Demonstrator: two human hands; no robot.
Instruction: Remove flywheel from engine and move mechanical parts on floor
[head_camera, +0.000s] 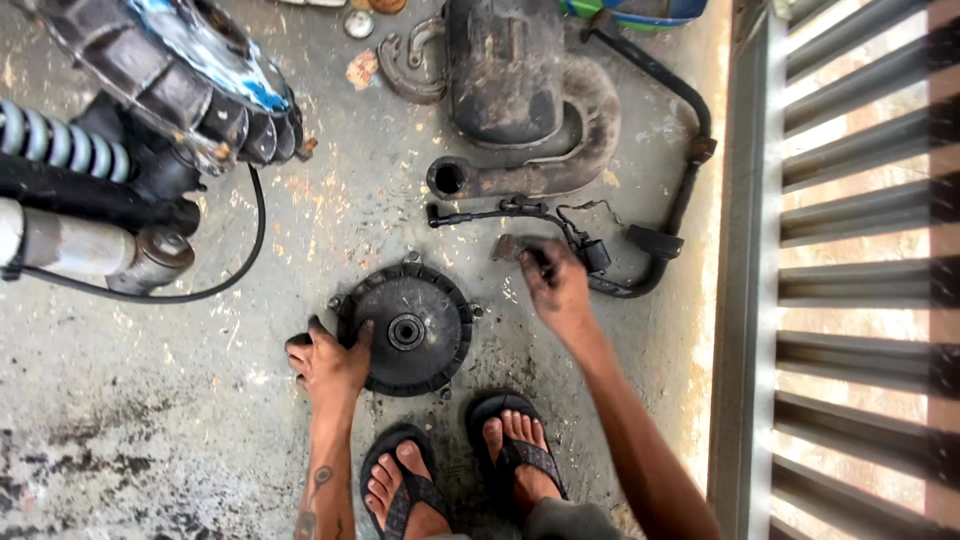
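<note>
A round black wheel hub (410, 328) with a central bearing lies flat on the stained concrete floor. My left hand (328, 362) rests on its left rim, thumb on the hub's face and fingers curled over the edge. Greasy and outstretched, my right hand (555, 285) reaches forward to the hub's right. Its fingertips pinch a small flat rusty metal piece (506, 247) on the floor. My two feet in sandals (462, 470) stand just below the hub.
A black exhaust muffler (515, 90) and a bent kick lever (672, 180) lie ahead, with a cabled small part (590, 250) near my right hand. A scooter's engine and shock spring (120, 110) fill the upper left. A metal shutter (860, 270) runs down the right.
</note>
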